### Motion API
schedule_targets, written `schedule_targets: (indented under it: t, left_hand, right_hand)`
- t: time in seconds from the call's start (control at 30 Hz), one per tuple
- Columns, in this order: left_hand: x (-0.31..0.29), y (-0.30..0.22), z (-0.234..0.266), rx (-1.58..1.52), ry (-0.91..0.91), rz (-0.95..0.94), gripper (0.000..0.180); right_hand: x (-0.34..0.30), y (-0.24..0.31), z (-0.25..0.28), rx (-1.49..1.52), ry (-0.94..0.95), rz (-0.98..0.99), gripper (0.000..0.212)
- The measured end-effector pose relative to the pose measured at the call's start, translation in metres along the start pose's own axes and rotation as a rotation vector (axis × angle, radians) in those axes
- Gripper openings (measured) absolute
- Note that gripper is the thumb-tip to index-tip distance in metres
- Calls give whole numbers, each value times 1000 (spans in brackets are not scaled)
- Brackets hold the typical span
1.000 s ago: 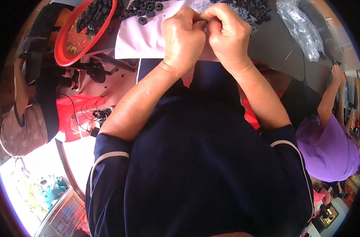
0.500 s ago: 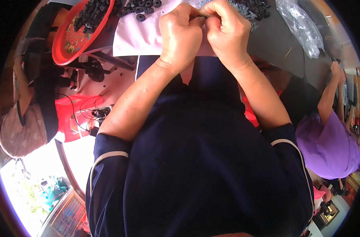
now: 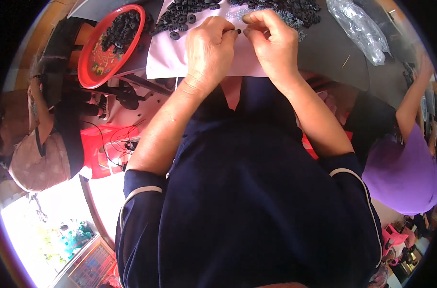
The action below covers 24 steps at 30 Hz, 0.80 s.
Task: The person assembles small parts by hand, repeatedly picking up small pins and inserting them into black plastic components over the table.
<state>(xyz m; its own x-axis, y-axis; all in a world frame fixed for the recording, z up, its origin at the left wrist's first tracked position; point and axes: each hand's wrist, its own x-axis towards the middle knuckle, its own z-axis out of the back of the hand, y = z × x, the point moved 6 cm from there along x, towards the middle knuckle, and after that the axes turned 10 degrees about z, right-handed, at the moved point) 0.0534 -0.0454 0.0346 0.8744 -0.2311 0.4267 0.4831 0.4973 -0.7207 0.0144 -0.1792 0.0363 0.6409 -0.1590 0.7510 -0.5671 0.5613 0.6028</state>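
Over the near part of a pink cloth (image 3: 168,60), my left hand (image 3: 209,50) pinches a small black piece (image 3: 238,31) between thumb and fingertips; most of it is hidden. Just to its right, my right hand (image 3: 276,45) has its thumb and forefinger apart, with nothing visible between them. Small black round plastic parts (image 3: 175,35) lie loose beyond my left hand. A heap of thin silvery pieces that look like small springs (image 3: 288,20) lies beyond my right hand, beside more black parts (image 3: 308,8).
A red basin (image 3: 87,79) holding black parts stands at the left. A crumpled clear plastic bag (image 3: 360,31) lies on the dark tabletop (image 3: 324,57) at the right. People sit on both sides, one in a brown patterned top (image 3: 41,161), one in purple (image 3: 403,173).
My hands, which were pressed together, have separated. The right thumb and forefinger have parted, and a black piece now shows in my left fingertips. The view has shifted slightly.
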Motion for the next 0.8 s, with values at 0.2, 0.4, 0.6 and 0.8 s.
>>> schedule_targets:
  t: [0.2,0.4,0.6,0.8]
  left_hand:
    - [10,-18,-13,436,75,-471,6]
    - [18,-24,-22,503,144,-515,7]
    - [16,-18,-31,447,137,-497,9]
    - [23,14,31,300,-82,-267,5]
  right_hand:
    - [-16,-13,17,142,-107,-81,15]
    - [-17,-20,17,278,-112,-188,16]
    - [-20,-20,16,236,-105,-167,14]
    - [-21,-18,13,284,-77,-200,11]
